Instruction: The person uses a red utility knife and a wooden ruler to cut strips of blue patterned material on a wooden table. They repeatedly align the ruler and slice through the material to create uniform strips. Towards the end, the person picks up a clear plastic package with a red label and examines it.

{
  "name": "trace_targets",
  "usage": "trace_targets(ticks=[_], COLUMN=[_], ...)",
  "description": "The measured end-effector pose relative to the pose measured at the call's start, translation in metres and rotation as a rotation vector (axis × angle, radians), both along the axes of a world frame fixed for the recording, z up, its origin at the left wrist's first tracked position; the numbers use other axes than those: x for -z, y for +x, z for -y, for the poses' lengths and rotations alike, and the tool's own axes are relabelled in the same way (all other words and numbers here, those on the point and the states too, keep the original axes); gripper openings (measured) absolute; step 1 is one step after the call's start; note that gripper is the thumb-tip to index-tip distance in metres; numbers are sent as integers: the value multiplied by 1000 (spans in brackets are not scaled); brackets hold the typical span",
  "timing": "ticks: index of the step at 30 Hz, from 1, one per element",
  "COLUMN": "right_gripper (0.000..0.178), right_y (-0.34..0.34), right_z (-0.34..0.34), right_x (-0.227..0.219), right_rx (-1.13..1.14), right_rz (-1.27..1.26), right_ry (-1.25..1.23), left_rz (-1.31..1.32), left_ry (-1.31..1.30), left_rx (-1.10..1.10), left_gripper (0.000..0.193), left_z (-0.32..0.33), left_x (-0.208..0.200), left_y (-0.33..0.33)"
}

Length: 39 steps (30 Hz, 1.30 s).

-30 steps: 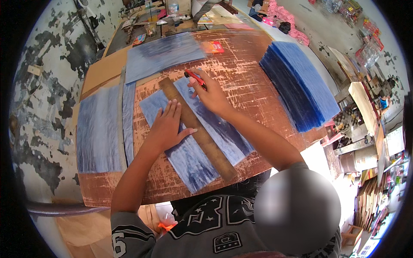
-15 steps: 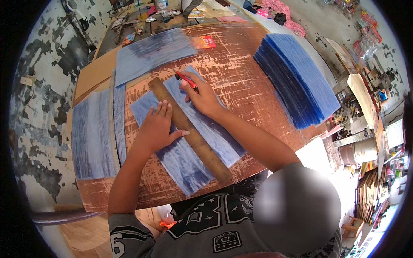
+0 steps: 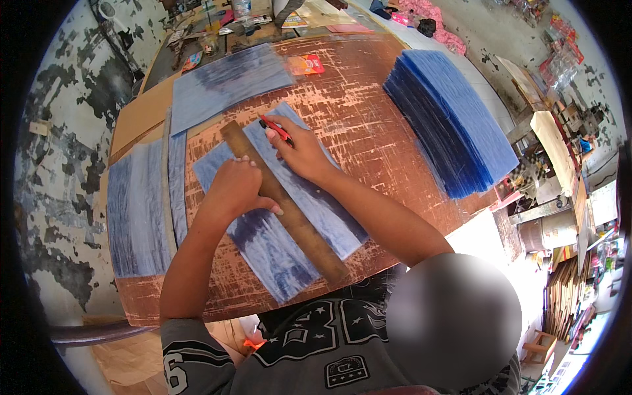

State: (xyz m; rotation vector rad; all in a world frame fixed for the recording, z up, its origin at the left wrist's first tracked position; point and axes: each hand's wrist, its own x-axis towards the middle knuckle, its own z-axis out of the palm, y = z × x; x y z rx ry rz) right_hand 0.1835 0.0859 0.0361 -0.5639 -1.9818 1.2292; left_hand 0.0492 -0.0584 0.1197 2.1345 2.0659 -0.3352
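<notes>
My left hand [image 3: 236, 187] presses a long brown straightedge [image 3: 299, 214] down with bent fingers, its thumb stretched along it. Beneath the straightedge lies a streaked blue-and-white sheet [image 3: 273, 260], set at a slant on the table. A red-and-black utility knife [image 3: 282, 133] is gripped in my right hand [image 3: 299, 153], its tip close to the far end of the straightedge, on that tool's right side. Whether the blade touches the sheet is too small to tell.
A tall stack of blue sheets [image 3: 454, 118] stands on the right of the worn brown table [image 3: 355, 85]. More streaked sheets lie at left [image 3: 138, 204] and far left [image 3: 230, 82]. A red-orange packet [image 3: 306, 64] rests near the back, before a cluttered table [image 3: 263, 26].
My left hand's fingers have gone from lying flat to bent, with the knuckles raised. My right hand with the utility knife has shifted slightly left and nearer.
</notes>
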Motion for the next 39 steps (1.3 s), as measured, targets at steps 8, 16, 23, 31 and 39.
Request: trace_targets(ticks=[8,16,23,31,39], right_gripper=[41,34,33,33,32], right_y=[-6,1,-4,-17,-22], right_z=[-7,2,12,17,21], right_x=[12,-1,-7,-20,-21], right_rx=[81,60,7,-36,-9], right_rz=[-98,-86,-40,93,68], right_ry=[235,80,4,134,262], left_rz=[-25,54,39,121,119], left_ry=[86,135,204,247,246], left_rx=[53,32,-6,-11,-31], left_gripper=[103,115,129,125,122], left_z=[-1,10,20,24,23], left_x=[10,26,44,45,44], left_y=[-2,-8,-9,-12,-10])
